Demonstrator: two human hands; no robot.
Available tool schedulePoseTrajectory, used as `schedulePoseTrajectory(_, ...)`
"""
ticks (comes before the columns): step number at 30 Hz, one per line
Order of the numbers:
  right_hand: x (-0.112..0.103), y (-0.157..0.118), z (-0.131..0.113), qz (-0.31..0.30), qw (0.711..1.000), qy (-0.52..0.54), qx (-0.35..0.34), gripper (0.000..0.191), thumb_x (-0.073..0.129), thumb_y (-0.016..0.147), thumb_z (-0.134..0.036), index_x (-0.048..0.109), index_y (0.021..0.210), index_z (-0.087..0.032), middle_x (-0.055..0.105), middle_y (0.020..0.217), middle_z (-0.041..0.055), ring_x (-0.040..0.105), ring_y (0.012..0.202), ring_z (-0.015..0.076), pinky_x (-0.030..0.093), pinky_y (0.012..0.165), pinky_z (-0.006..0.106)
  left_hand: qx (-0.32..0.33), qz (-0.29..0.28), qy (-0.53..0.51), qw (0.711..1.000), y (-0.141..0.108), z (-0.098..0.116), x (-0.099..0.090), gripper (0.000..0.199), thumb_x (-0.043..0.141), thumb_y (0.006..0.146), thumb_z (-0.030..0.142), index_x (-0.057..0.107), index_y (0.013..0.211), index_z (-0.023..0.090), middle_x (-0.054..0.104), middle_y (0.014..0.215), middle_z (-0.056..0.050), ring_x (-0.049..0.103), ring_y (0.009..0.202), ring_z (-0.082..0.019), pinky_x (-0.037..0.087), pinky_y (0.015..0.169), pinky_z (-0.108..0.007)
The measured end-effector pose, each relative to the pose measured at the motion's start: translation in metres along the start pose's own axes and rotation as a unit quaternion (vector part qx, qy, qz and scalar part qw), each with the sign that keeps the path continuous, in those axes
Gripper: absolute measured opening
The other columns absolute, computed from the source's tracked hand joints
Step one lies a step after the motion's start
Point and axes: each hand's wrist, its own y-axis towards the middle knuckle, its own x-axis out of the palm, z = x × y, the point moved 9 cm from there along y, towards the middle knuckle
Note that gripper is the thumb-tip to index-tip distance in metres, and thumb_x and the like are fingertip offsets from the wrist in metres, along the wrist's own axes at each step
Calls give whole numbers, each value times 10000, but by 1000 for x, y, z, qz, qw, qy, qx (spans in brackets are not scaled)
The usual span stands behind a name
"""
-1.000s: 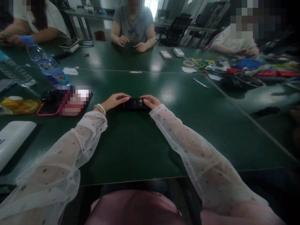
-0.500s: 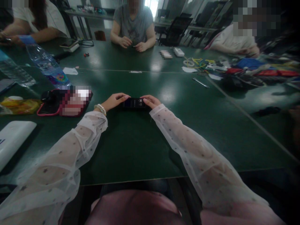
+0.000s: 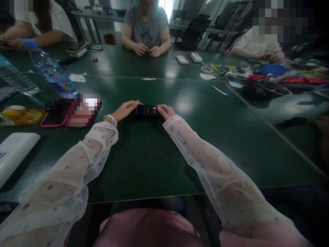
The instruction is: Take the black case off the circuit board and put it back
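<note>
A small black device [image 3: 147, 110] with a lit screen lies sideways between my hands, over the green table [image 3: 151, 164]. My left hand [image 3: 127, 109], with a pearl bracelet at the wrist, grips the device's left end, thumb at its edge. At the right end, my right hand [image 3: 166, 111] has its thumb on the front and its fingers behind. The fingertips behind the device are hidden.
On the left are plastic bottles [image 3: 51, 70], a red-edged phone case [image 3: 53, 112], a yellow packet [image 3: 23, 116] and a white box [image 3: 17, 154]. A wrench [image 3: 220, 91] and piled cables [image 3: 272, 77] lie right. Three people sit across the table.
The device has tilted slightly and its screen shows more fully. My left thumb has shifted a little toward its top edge. The hands of the person opposite have moved slightly.
</note>
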Motion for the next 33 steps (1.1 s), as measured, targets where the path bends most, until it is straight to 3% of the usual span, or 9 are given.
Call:
schedulePoseTrajectory(4, -4, -7, -6, 33, 998, -54, 20, 569, 339, 916, -683, 697, 1029, -255, 686, 1082, 88, 524, 1198, 314, 371, 1106, 542, 1, 15, 7, 1000, 1, -3, -3, 562, 438, 939, 614, 673, 1137, 143, 680, 1124, -86, 593, 1090, -257, 414, 1014, -381)
schedulePoseTrajectory(7, -4, -11, -14, 34, 998, -53, 16, 568, 316, 931, -666, 679, 1066, -250, 676, 1102, 92, 512, 1203, 314, 379, 1103, 536, 11, 19, 1, 1000, 2, -6, -3, 476, 427, 966, 517, 670, 1136, 145, 675, 1121, -80, 587, 1096, -252, 410, 1022, -389)
schedulePoseTrajectory(10, -3, -15, -20, 35, 998, -50, 7, 530, 497, 857, -678, 629, 1181, -279, 622, 1178, 91, 507, 1221, 313, 448, 1049, 531, 27, 13, -1, 1000, 5, -7, -2, 339, 472, 952, 367, 674, 1113, 148, 676, 1120, -74, 587, 1102, -242, 412, 1031, -390)
schedulePoseTrajectory(14, 0, -18, -27, 32, 995, -89, -26, 603, 795, 685, -485, 592, 1222, -300, 575, 1189, 94, 508, 1226, 341, 458, 1034, 578, 41, 5, -13, 999, 9, -10, 0, 258, 532, 883, 211, 679, 1086, 146, 678, 1117, -74, 590, 1104, -233, 417, 1041, -404)
schedulePoseTrajectory(17, 1, -18, -24, 35, 995, -91, -23, 591, 808, 679, -427, 594, 1211, -283, 552, 1169, 101, 534, 1190, 332, 458, 1039, 577, 42, 11, -18, 999, 12, -14, -1, 258, 512, 886, 177, 682, 1078, 147, 683, 1104, -70, 596, 1092, -226, 416, 1044, -415)
schedulePoseTrajectory(21, -4, -16, -22, 73, 996, -34, -45, 607, 771, 696, -508, 575, 1219, -270, 533, 1157, 98, 568, 1135, 296, 481, 1022, 528, 26, 23, -28, 999, 13, -21, -2, 260, 509, 891, 155, 675, 1091, 143, 693, 1065, -66, 616, 1051, -220, 427, 1030, -422)
schedulePoseTrajectory(27, -32, -5, 12, 179, 983, 47, -11, 660, 608, 749, -692, 510, 1238, -260, 576, 1147, 93, 611, 1047, 250, 514, 942, 472, 34, 3, -38, 999, 10, -15, 2, 280, 532, 916, 208, 662, 1152, 133, 682, 1162, -103, 615, 1109, -229, 420, 1056, -445)
schedulePoseTrajectory(30, -58, -5, 36, 261, 965, -8, 30, 706, 647, 700, -689, 518, 1230, -241, 545, 1168, 111, 587, 1072, 266, 506, 936, 471, 43, 0, -26, 999, 9, -12, 1, 287, 540, 916, 216, 659, 1163, 132, 678, 1188, -112, 613, 1128, -234, 419, 1062, -460)
schedulePoseTrajectory(33, -73, -7, 52, 285, 954, -70, 68, 683, 689, 681, -629, 540, 1212, -226, 532, 1133, 106, 577, 1046, 273, 469, 982, 495, 51, -4, -8, 999, 9, -12, 1, 287, 585, 879, 180, 659, 1152, 133, 681, 1185, -112, 616, 1127, -240, 424, 1055, -474)
